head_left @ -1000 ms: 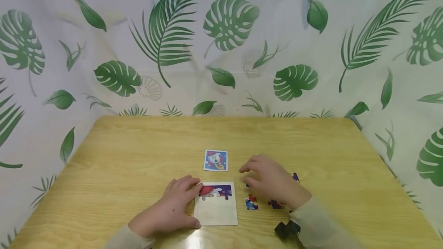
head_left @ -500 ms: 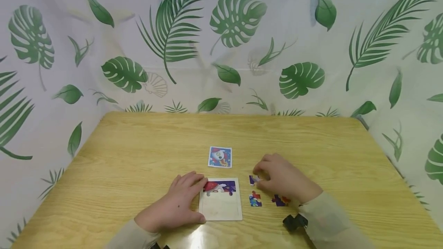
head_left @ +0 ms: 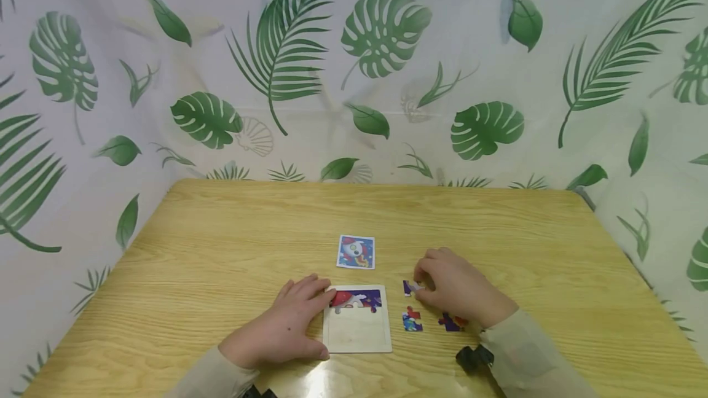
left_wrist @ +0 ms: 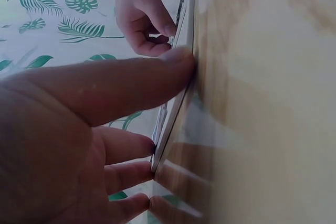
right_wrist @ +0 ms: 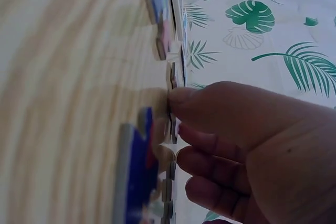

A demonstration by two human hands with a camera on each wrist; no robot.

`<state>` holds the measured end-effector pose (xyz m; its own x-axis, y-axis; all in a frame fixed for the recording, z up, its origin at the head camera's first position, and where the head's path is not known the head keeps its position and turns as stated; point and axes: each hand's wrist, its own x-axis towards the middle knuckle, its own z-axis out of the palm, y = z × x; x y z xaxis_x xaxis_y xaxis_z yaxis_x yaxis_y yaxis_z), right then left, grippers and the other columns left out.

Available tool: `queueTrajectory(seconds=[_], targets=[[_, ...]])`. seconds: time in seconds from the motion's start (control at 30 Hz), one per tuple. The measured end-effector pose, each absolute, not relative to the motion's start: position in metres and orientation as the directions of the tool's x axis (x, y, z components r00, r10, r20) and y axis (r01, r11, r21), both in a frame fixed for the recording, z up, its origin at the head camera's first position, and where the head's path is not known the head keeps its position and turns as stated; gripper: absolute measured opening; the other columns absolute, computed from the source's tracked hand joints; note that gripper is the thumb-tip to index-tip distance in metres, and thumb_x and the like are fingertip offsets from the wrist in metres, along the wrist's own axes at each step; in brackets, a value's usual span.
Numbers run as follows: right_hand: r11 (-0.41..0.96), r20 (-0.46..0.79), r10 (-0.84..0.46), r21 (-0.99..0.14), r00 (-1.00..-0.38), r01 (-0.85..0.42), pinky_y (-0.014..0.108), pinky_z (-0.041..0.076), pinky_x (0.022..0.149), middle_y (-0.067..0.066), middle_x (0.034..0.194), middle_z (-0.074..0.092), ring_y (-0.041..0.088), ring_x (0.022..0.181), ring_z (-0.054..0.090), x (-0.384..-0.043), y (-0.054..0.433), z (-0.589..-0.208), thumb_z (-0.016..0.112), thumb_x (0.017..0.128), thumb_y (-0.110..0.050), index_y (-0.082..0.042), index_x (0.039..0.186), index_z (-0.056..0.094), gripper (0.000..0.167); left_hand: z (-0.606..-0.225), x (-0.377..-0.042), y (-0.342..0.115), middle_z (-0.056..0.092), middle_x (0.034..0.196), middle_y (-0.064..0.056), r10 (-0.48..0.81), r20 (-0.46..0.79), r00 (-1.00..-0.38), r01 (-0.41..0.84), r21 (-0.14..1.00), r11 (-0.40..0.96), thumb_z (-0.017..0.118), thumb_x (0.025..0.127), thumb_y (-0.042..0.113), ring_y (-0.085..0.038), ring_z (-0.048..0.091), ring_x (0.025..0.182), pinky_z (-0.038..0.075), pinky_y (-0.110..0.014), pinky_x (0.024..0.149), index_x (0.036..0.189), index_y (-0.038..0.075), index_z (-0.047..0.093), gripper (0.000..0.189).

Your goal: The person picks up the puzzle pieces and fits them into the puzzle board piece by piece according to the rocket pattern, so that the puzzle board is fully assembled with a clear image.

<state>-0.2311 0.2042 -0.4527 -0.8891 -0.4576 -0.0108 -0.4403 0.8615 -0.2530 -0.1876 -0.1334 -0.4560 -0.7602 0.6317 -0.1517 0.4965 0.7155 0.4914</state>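
My left hand (head_left: pixel 293 324) rests along the left side of a square puzzle board (head_left: pixel 356 331), fingers spread at its upper corner and thumb at the lower one. In the left wrist view the straight thumb (left_wrist: pixel 152 80) presses on the board's edge. The board's top row is filled with a red and white rocket picture; below it is bare wood. My right hand (head_left: pixel 459 284) pinches a purple and white jigsaw piece (head_left: pixel 408 288) right of the board. In the right wrist view the thumb lies against that thin piece (right_wrist: pixel 174 77); part of it is hidden.
Two jigsaw pieces lie nearer me: a blue and red one (head_left: pixel 412 319) and a dark purple and red one (head_left: pixel 449 322). More pieces are hidden behind my right hand. A rocket picture card (head_left: pixel 356 252) lies beyond the board. A leaf-patterned curtain (head_left: pixel 310 78) hangs behind the table.
My right hand has drawn back from above the pieces and lowered its thumb and finger onto the purple and white jigsaw piece. My left hand stays at the board; the head view has shifted slightly.
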Motion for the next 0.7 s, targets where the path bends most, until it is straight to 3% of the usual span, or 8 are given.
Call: queueTrajectory(seconds=[0.2, 0.33, 0.47, 0.7], targets=[[0.838, -0.012, -0.457, -0.339, -0.889, -0.427, 0.037, 0.049, 0.079, -0.012, 0.09, 0.059, 0.011, 0.084, 0.051, -0.229, 0.194, -0.448, 0.079, 0.086, -0.032, -0.021, 0.094, 0.068, 0.018, -0.457, -0.189, -0.133, 0.028, 0.164, -0.007, 0.617, -0.157, -0.771, 0.476, 0.502, 0.722, 0.084, 0.078, 0.044, -0.032, 0.012, 0.153, 0.003, -0.059, 0.119, 0.159, 0.011, 0.034, 0.1], [0.779, 0.007, -0.518, -0.41, -0.855, -0.475, 0.036, 0.049, 0.077, -0.012, 0.091, 0.061, 0.01, 0.08, 0.051, -0.218, 0.175, -0.445, 0.078, 0.088, -0.032, -0.022, 0.096, 0.067, 0.017, -0.459, -0.187, -0.133, 0.027, 0.164, -0.008, 0.625, -0.163, -0.763, 0.48, 0.505, 0.717, 0.083, 0.079, 0.043, -0.033, 0.012, 0.153, 0.003, -0.06, 0.119, 0.158, 0.014, 0.038, 0.096], [0.744, 0.023, -0.584, -0.386, -0.812, -0.546, 0.032, 0.049, 0.073, -0.013, 0.089, 0.059, 0.007, 0.077, 0.05, -0.209, 0.148, -0.446, 0.076, 0.089, -0.034, -0.022, 0.095, 0.067, 0.016, -0.46, -0.186, -0.133, 0.026, 0.164, -0.009, 0.624, -0.159, -0.765, 0.488, 0.488, 0.723, 0.082, 0.079, 0.045, -0.033, 0.012, 0.152, 0.003, -0.059, 0.119, 0.158, 0.013, 0.038, 0.096], [0.742, 0.037, -0.609, -0.324, -0.792, -0.586, 0.029, 0.047, 0.068, -0.014, 0.081, 0.053, 0.006, 0.071, 0.049, -0.204, 0.106, -0.445, 0.074, 0.087, -0.036, -0.022, 0.089, 0.064, 0.017, -0.458, -0.19, -0.128, 0.031, 0.16, -0.013, 0.618, -0.097, -0.78, 0.507, 0.482, 0.715, 0.084, 0.075, 0.045, -0.037, 0.017, 0.151, 0.006, -0.063, 0.118, 0.155, 0.005, 0.04, 0.099]])
